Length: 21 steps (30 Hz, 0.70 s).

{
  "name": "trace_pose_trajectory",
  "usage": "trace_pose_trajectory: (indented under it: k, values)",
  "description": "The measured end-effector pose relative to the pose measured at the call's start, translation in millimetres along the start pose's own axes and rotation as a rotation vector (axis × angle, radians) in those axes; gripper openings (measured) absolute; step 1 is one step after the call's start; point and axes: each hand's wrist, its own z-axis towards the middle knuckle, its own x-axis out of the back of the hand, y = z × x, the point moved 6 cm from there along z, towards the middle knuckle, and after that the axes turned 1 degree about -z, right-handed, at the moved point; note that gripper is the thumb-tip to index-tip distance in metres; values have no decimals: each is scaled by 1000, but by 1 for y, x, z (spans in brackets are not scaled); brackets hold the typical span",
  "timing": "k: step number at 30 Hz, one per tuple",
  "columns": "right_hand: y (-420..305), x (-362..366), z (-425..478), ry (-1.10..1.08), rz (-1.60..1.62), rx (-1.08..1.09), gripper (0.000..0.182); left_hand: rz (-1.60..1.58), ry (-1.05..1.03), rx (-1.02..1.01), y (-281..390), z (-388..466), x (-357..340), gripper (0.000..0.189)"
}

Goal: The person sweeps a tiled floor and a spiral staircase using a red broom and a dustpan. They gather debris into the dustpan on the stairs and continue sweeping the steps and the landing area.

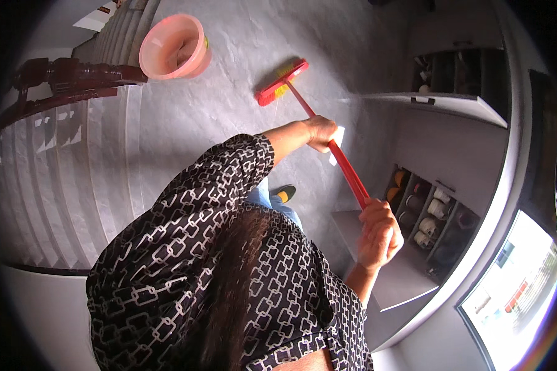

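A red broom handle [346, 167] runs slantwise across the view, with both of my hands closed around it. My left hand [322, 133] grips the shaft midway, nearer to the broom head. Near the handle's upper end, my right hand [380, 232] is wrapped around it, slightly blurred. The broom head [283, 82] has a red body with red and yellow bristles and rests on the grey marbled floor [204, 125]. A white patch [338, 146] shows behind the shaft beside my left hand; I cannot tell what it is.
A translucent pink bucket [174, 48] stands by a dark wooden post [79, 74]. Steps [69, 176] descend or rise at the left. Along the right, a cabinet has a tilted-out flap [445, 109] and an open lower door [399, 278], with shoes [429, 226] inside. A bright window [515, 287] is beyond.
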Motion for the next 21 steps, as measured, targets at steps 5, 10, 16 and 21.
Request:
trace_pose_trajectory:
  k: [5, 10, 16, 21]
  values:
    - [-26, 12, 11, 83, -56, 31, 32, 94, 110, -144, 25, 10, 19, 11]
    - [-74, 13, 37, -9, -152, 58, 37, -62, 261, -73, 65, 18, 28, 13]
    - [-31, -15, 103, -259, -50, 47, 48, -156, 116, 269, 19, 22, 48, 11]
    - [-4, -1, 155, -498, 158, 23, 47, -7, 288, 506, -16, 12, 89, 11]
